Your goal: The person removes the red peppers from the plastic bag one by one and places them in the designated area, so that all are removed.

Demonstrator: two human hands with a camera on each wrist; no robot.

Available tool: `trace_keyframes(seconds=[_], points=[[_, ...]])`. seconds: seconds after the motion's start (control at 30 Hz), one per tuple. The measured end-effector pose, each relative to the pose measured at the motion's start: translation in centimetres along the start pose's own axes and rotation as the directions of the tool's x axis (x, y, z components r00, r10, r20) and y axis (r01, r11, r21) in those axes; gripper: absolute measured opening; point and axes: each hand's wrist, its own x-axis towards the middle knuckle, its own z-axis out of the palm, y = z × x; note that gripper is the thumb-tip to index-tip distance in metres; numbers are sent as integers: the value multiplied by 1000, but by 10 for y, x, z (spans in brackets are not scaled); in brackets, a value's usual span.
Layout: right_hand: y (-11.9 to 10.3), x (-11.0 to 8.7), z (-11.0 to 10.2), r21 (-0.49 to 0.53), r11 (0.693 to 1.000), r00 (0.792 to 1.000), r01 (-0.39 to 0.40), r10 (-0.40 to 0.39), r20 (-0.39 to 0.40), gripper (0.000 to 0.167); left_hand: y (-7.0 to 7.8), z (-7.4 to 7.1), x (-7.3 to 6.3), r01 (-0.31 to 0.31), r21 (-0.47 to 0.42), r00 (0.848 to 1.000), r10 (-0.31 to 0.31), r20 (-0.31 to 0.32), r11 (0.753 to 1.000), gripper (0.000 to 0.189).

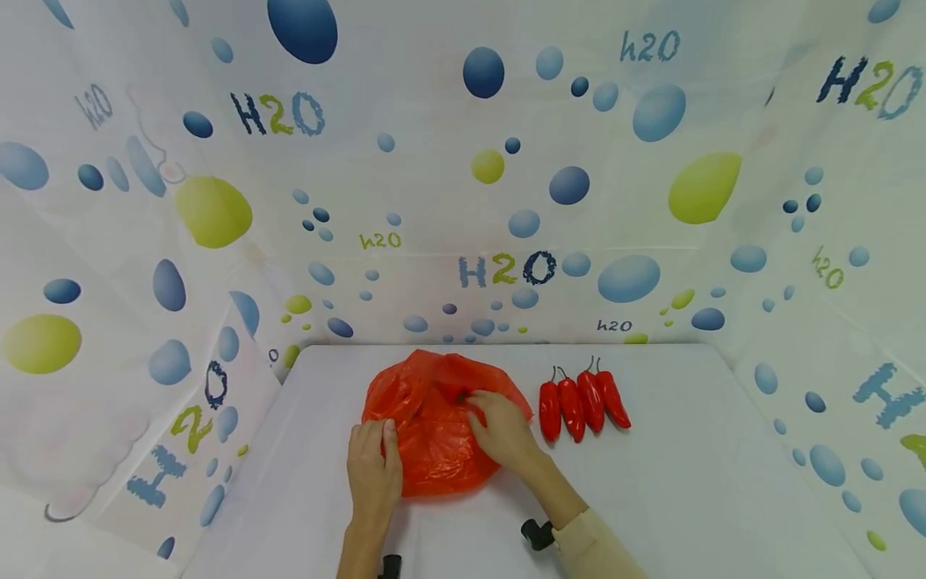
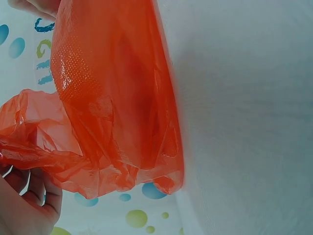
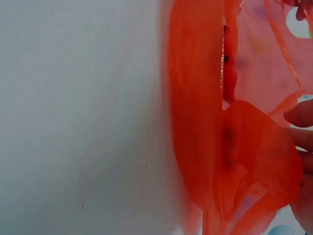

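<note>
A crumpled red-orange plastic bag (image 1: 443, 462) stands on the white table, its mouth gaping at the top. At its left rim, my left hand (image 1: 374, 462) pinches the thin plastic, fingers curled in the left wrist view, where the bag (image 2: 117, 98) sags in folds. My right hand (image 1: 499, 426) reaches over the bag's right side, fingers bent loosely at the mouth beside a small dark spot. In the right wrist view its fingers (image 3: 301, 137) are slightly spread against the bag's flap. A glossy red shape with a dark dot shows beside the bag's edge there.
Several red peppers (image 1: 571, 406) with thin stems lie in a row to the right of the bag. Behind the white table (image 1: 680, 482) hangs a patterned curtain (image 1: 434, 185) with blue and green drops, and it continues along both sides.
</note>
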Motion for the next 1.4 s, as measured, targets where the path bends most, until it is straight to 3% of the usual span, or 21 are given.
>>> trace_keyframes(seconds=[0.23, 0.37, 0.7, 0.93, 1.23, 1.4], points=[[0, 12, 6, -31, 1000, 1000, 6, -5, 17, 39, -1, 0, 0, -15, 0, 1000, 15, -10, 1000, 7], [2, 20, 10, -61, 998, 1000, -7, 7, 6, 33, -2, 0, 0, -4, -7, 1000, 4, 0, 1000, 8], [13, 45, 23, -132, 978, 987, -162, 164, 3, 30, -3, 1, 2, -17, -11, 1000, 17, -14, 1000, 8], [23, 57, 33, -148, 947, 958, -285, 287, -9, 27, -6, 1, -1, 8, -17, 1000, -8, 9, 1000, 11], [28, 60, 33, -49, 928, 929, -369, 369, 1, 27, -4, 1, 0, -18, -15, 1000, 18, -10, 1000, 8], [30, 57, 35, -31, 930, 929, -366, 364, -71, 27, -5, 1, 0, -9, -4, 1000, 9, -2, 1000, 8]])
